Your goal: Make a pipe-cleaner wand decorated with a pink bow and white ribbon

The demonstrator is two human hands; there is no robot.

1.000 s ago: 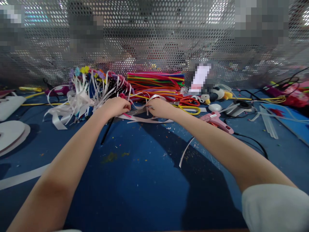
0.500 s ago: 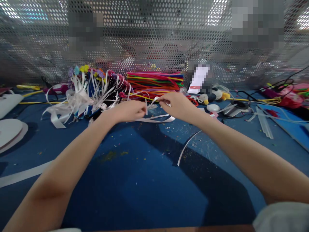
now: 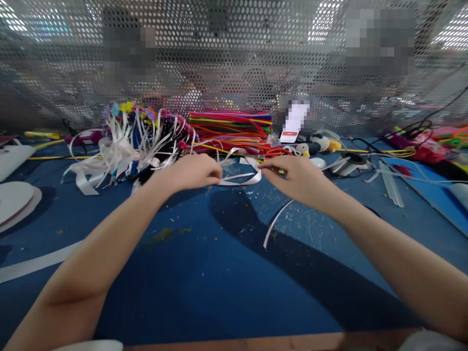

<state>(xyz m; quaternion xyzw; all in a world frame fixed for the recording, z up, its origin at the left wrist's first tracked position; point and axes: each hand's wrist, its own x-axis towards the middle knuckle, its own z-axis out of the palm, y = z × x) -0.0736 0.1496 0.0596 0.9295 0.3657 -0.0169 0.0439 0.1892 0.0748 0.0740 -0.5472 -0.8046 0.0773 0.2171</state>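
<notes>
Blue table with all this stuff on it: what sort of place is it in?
Probably a craft workshop: the blue table carries a stack of brightly coloured stems, apparently pipe cleaners, a cluster of flower-like pieces trailing ribbons, and loose white ribbon.

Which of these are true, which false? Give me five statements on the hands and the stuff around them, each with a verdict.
1. The fingers of the right hand are at a white ribbon. True.
2. The left hand and right hand are touching. False: there is a gap between them.
3. A thin white strip lies on the blue table between the forearms. True.
4. The white disc is beside the right forearm. False: it is at the far left.
5. The phone is to the right of the stack of coloured sticks. True.
</notes>
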